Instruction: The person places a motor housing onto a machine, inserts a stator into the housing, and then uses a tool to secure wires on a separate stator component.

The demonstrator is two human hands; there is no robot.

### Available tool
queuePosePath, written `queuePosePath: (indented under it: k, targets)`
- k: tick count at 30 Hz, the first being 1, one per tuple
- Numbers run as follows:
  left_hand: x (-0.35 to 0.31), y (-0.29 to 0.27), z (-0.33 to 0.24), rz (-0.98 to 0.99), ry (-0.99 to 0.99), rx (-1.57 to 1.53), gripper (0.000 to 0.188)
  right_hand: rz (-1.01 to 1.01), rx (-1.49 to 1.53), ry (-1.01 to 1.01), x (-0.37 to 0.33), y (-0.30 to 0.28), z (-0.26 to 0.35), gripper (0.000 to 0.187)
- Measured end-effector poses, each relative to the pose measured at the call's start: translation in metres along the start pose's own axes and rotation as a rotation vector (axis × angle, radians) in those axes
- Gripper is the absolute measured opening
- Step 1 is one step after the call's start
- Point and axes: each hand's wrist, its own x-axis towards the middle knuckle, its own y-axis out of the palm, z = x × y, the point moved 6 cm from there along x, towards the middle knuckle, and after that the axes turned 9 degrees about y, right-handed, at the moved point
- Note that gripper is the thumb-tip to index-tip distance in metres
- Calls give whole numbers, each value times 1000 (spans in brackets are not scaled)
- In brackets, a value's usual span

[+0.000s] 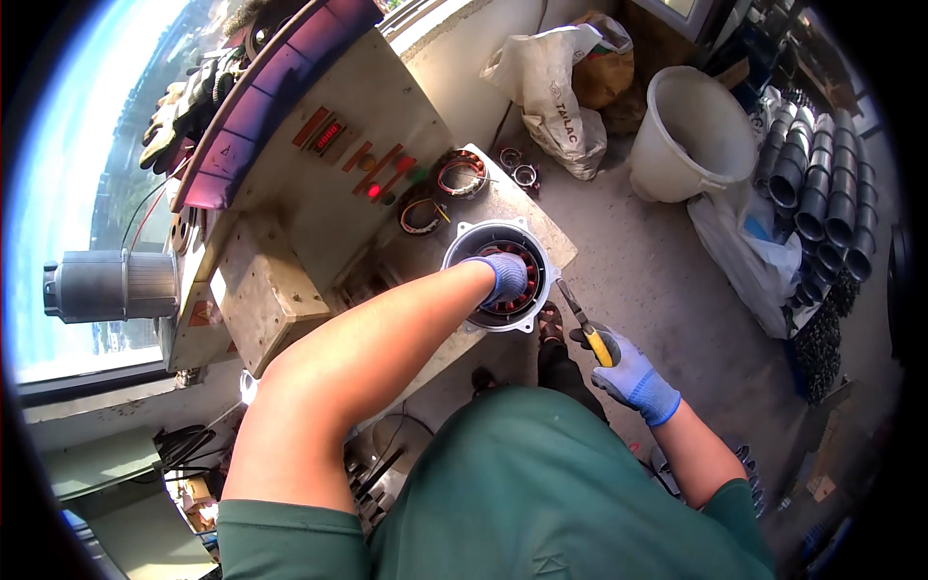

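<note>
My left hand (pixel 505 276), in a blue-grey glove, reaches down into the open mouth of a round grey metal motor housing (pixel 533 314) on the bench. Copper-coloured windings (pixel 531 274) show inside, around the glove; my left fingers are hidden there. To the right of the housing, my right hand (pixel 628 372), gloved alike, is closed around the yellow handle of a slim hand tool (pixel 601 346). Its dark metal shaft points up and left, with the tip close to the housing's right rim. The exact kind of tool cannot be made out.
Wound stators (pixel 462 176) lie behind the housing on the bench (pixel 551 237). A panel with lit indicators (pixel 372 164) rises at the left, near another grey motor housing (pixel 116 287). On the floor stand a white bucket (pixel 667 155), sacks (pixel 556 97) and stacked dark metal cylinders (pixel 817 188).
</note>
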Motion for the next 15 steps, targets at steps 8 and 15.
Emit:
queuePosePath:
  k: [8,15]
  targets:
    - [-47,-15,-9,-384,-315,-714,34,-15,-134,-78,5,0,14,57]
    - [-63,-21,-18,-433,-253,-771,32,35,-177,-25,-15,4,55,50]
